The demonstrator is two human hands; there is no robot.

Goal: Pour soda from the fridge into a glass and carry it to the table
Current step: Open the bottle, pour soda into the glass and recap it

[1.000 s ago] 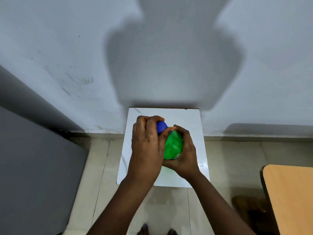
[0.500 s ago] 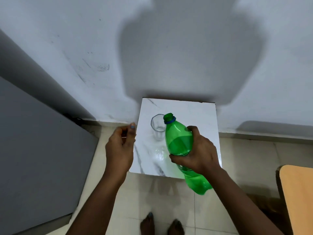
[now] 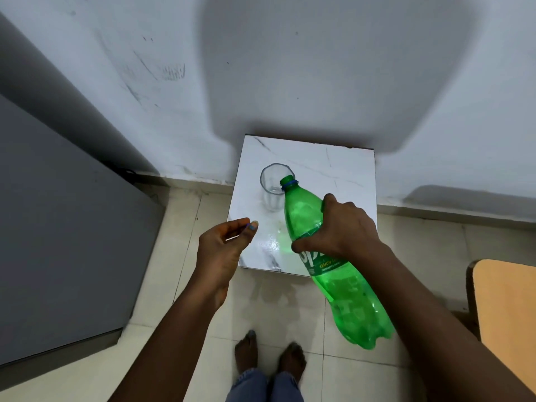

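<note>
A green soda bottle with no cap is tilted, its open mouth at the rim of a clear, empty glass. The glass stands upright on a small white marble-look table. My right hand grips the bottle around its upper body. My left hand hovers at the table's left front edge with its fingers curled; a sliver of blue shows at the fingertips, and the cap itself is mostly hidden. No soda is visible in the glass.
A grey fridge fills the left side. A wooden table edge shows at the right. The white wall is just behind the small table. My bare feet stand on the tiled floor below.
The cap came off under my left hand, which then drew away to the left. My right hand tipped the bottle toward the glass, its mouth now at the rim.
</note>
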